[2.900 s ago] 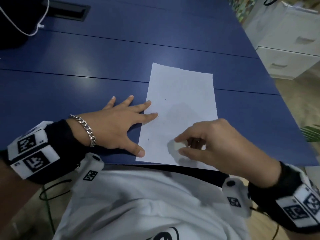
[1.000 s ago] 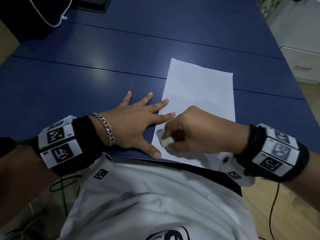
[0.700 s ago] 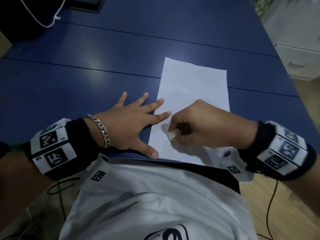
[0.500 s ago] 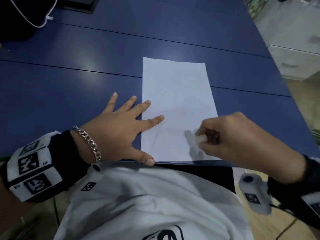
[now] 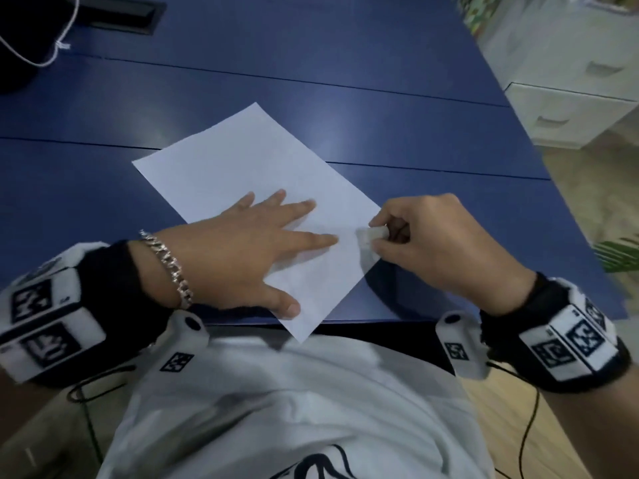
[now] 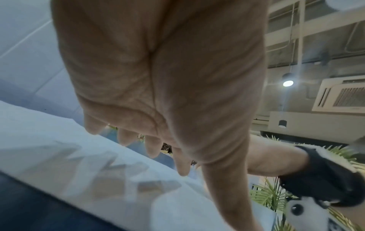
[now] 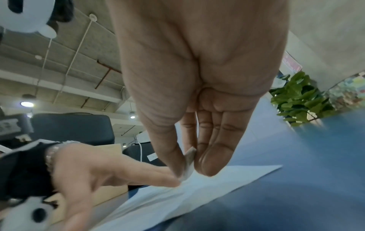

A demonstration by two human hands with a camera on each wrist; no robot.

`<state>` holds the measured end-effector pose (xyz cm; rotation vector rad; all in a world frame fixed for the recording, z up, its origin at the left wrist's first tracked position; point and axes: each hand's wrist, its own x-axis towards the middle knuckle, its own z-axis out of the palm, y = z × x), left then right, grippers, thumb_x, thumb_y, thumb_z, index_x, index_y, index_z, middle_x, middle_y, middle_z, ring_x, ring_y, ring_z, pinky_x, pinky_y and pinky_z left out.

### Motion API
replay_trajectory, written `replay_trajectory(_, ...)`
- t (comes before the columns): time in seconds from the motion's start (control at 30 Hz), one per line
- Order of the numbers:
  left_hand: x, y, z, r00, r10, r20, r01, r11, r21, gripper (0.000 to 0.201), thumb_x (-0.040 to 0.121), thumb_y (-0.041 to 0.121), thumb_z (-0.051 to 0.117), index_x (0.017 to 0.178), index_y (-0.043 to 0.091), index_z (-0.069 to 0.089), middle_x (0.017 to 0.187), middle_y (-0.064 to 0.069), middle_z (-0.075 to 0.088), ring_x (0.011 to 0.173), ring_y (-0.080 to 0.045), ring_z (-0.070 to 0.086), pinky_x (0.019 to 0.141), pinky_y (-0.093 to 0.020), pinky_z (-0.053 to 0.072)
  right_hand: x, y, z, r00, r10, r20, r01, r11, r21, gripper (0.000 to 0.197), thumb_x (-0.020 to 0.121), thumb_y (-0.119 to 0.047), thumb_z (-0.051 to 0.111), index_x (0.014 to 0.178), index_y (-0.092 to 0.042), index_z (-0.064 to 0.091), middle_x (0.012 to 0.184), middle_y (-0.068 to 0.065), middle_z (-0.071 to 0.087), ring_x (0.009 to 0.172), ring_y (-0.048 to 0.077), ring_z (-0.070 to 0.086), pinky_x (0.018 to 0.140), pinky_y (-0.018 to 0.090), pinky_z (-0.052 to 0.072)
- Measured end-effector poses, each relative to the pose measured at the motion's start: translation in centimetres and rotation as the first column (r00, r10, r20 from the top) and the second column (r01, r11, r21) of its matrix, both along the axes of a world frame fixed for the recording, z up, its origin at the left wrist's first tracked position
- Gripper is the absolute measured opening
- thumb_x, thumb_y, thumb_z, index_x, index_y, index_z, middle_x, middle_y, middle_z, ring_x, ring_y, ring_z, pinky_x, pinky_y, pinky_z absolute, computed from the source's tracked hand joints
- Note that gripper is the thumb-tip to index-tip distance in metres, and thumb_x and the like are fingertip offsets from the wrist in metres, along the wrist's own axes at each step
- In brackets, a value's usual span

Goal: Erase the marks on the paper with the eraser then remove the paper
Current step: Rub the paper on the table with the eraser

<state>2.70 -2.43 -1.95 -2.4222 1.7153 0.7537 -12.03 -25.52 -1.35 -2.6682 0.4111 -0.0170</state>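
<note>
A white sheet of paper (image 5: 249,174) lies turned at an angle on the blue table (image 5: 311,63), one corner poking past the near edge. My left hand (image 5: 249,250) lies flat on the paper with its fingers spread and straight. My right hand (image 5: 425,243) pinches a small white eraser (image 5: 375,233) between thumb and fingers at the paper's right edge. In the right wrist view the eraser (image 7: 188,162) touches the paper (image 7: 197,184) close to the left index finger. I cannot make out any marks on the sheet.
A black recessed cable box (image 5: 121,15) and a white cord (image 5: 52,53) sit at the table's far left. White drawer cabinets (image 5: 570,108) stand off to the right, beside a green plant (image 5: 619,250). The table's near edge runs against my white shirt (image 5: 294,409).
The paper has swung from roughly straight to diagonal under my left hand, which has slid further onto the sheet. My right hand with the eraser has moved from the lower left to the paper's right edge.
</note>
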Motion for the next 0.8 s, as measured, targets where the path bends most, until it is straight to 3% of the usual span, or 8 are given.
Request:
replay_trajectory(0.1,0.4,-1.0,-1.5,1.000,-0.016,0.008,0.016,0.999,0.043,0.099,0.079,0.088,0.051,0.152,0.065,-0.011,0.165,0.015,-0.034,0.154,-0.030,-0.029,0.124,-0.060,-0.010,-0.9,1.5,-0.2,0.999,0.034,0.002,-0.034,0.998,0.053,0.008,0.090,-0.031,0.078,0.098,-0.030,0.078,0.072,-0.015,0.072,0.072,0.003,0.069,0.068,0.024,0.055)
replay_trajectory(0.27,0.3,-1.3,-3.2,0.999,0.021,0.043,-0.024,0.997,0.070,0.107,0.070,0.097,0.049,0.148,0.068,-0.019,0.165,0.013,-0.034,0.154,-0.038,-0.027,0.119,-0.073,-0.004,-2.0,3.4,-1.5,0.999,0.044,-0.016,-0.043,0.999,0.028,0.008,0.094,-0.037,0.073,0.097,-0.030,0.075,0.072,-0.014,0.070,0.071,0.006,0.067,0.065,0.024,0.055)
replay_trajectory(0.37,0.2,-1.3,-3.4,0.997,0.019,0.070,-0.024,0.997,0.070,0.115,0.063,0.101,0.050,0.146,0.068,-0.022,0.165,0.013,-0.036,0.154,-0.038,-0.027,0.117,-0.076,-0.002,-1.9,3.6,-2.2,1.000,-0.019,0.004,0.019,1.000,-0.024,0.014,0.098,-0.036,0.067,0.089,-0.025,0.070,0.069,-0.010,0.069,0.067,0.010,0.065,0.066,0.035,0.057)
replay_trajectory(0.43,0.2,-1.2,-3.4,0.997,0.027,0.077,-0.032,0.998,0.063,0.117,0.061,0.102,0.050,0.146,0.068,-0.023,0.164,0.013,-0.036,0.154,-0.038,-0.027,0.117,-0.075,-0.002,-2.0,4.5,-2.4,1.000,-0.012,0.021,0.012,1.000,-0.020,0.015,0.097,-0.034,0.067,0.086,-0.024,0.068,0.070,-0.009,0.069,0.066,0.012,0.065,0.065,0.037,0.057)
replay_trajectory(0.6,0.2,-1.2,-3.8,0.996,0.043,0.074,-0.046,0.998,0.048,0.117,0.058,0.103,0.048,0.144,0.070,-0.024,0.163,0.014,-0.038,0.153,-0.037,-0.029,0.117,-0.075,-0.005,-2.6,7.2,-1.8,0.977,0.192,-0.092,-0.184,0.979,0.087,0.019,0.094,-0.033,0.067,0.081,-0.022,0.061,0.068,-0.006,0.063,0.064,0.016,0.060,0.061,0.034,0.053)
replay_trajectory(0.8,0.3,-1.2,-4.1,0.996,0.039,0.085,-0.045,0.997,0.063,0.117,0.059,0.103,0.048,0.143,0.070,-0.027,0.162,0.015,-0.041,0.152,-0.037,-0.031,0.117,-0.075,-0.005,-1.2,3.6,-1.6,0.999,-0.030,0.020,0.031,0.998,-0.058,0.015,0.093,-0.028,0.067,0.080,-0.020,0.069,0.066,-0.007,0.070,0.064,0.013,0.065,0.064,0.038,0.057)
